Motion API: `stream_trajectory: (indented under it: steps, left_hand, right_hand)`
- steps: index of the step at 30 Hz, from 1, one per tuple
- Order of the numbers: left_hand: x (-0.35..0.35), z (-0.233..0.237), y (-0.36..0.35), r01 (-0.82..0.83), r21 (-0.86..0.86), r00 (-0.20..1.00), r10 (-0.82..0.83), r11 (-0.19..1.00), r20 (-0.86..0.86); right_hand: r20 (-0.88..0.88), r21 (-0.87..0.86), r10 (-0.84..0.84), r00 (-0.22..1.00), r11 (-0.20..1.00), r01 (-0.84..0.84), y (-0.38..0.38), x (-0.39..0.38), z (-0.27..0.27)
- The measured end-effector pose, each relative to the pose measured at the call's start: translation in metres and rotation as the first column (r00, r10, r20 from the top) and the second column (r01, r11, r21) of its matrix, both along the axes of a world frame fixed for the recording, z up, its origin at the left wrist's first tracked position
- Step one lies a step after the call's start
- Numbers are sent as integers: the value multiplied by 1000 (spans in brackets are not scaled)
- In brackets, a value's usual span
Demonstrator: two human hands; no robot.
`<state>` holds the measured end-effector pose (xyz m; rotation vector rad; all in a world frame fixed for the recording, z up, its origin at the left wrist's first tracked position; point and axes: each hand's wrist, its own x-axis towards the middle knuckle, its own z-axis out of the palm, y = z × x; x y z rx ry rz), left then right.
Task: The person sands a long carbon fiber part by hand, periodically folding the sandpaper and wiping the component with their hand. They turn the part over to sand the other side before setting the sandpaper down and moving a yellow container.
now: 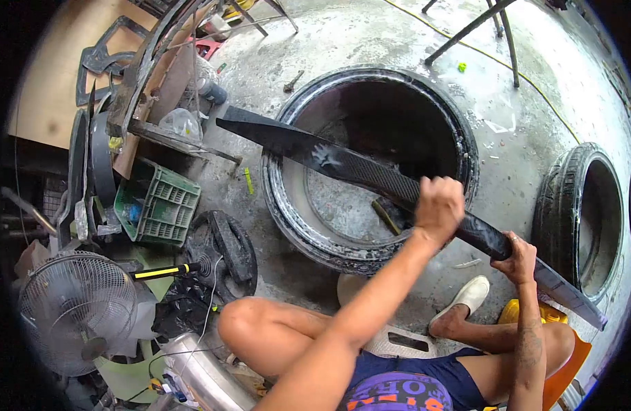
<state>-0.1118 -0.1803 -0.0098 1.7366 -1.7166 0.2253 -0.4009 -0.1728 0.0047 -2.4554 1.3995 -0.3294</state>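
Note:
A long, narrow black panel [370, 175] with a woven carbon-fibre look lies slantwise across the top of a large black tyre [298, 236]. A pale, whitish smear marks its upper face. My left hand [440, 205] is closed in a fist on the panel's top face, right of the tyre's middle. Whatever its curled fingers may hold is hidden. Farther along the panel, my right hand [517, 258] grips its edge, thumb side up. Beyond that hand the panel's far right end [576, 301] reaches past my knee.
A second tyre [581, 219] stands at the right. On the left are a green crate [166, 205], a fan [79, 308], a black weight-like base [226, 253] and a steel cylinder [209, 377]. Metal stand legs [466, 34] rise at the back. A yellow hose [535, 85] crosses the floor.

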Motion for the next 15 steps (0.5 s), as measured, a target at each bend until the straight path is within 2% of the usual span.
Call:
stream_trajectory:
  steps: [1, 2, 3, 4, 5, 6, 8, 10, 11, 12, 13, 14, 15]
  left_hand:
    - [19, 5, -1, 35, -15, 998, -35, 999, -49]
    - [63, 3, -4, -63, 5, 998, 63, 998, -20]
    - [115, -8, -8, -178, -87, 980, 169, 980, -106]
    - [168, -15, -6, -301, -45, 943, 291, 952, -159]
    - [209, -11, -3, -475, 69, 864, 480, 877, -152]
    - [252, -25, -5, -535, -76, 845, 532, 841, -60]
    - [291, -22, 4, -632, -118, 774, 616, 766, -147]
    - [299, -3, 23, -648, -51, 685, 552, 760, -475]
    - [298, 1, 35, -592, -35, 680, 477, 805, -556]
    - [279, 12, 46, -593, -49, 683, 470, 803, -560]
    - [249, 30, 57, -554, 40, 523, 385, 832, -760]
    - [220, 45, 71, -482, 118, 314, 297, 868, -902]
    - [195, 54, 87, -395, 192, 214, 293, 899, -932]
  right_hand:
    - [-14, 33, -1, 1000, 999, 2, 0, -1, 1]
    - [-30, 65, -2, 1000, 998, 4, -1, -4, 2]
    - [-46, 36, -14, 999, 999, 15, 0, -2, 2]
    - [-46, 32, -17, 999, 999, 19, 1, -5, 1]
    - [-48, 29, 2, 999, 1000, 0, -1, -7, -1]
    - [-46, 23, 21, 999, 1000, -20, -3, -7, -2]
    - [-37, 11, 15, 999, 1000, -15, -5, -5, -1]
    - [-77, 18, 27, 997, 1000, -25, -4, -6, 1]
    - [-43, 15, 33, 999, 999, -33, -6, -6, -1]
    - [-39, 1, 34, 999, 999, -34, -10, -3, 1]
    - [-39, -8, 58, 998, 998, -59, -15, 3, 5]
    - [-41, -14, 78, 996, 997, -79, -19, 10, 6]
    - [-39, 9, 82, 996, 997, -81, -23, 17, 0]
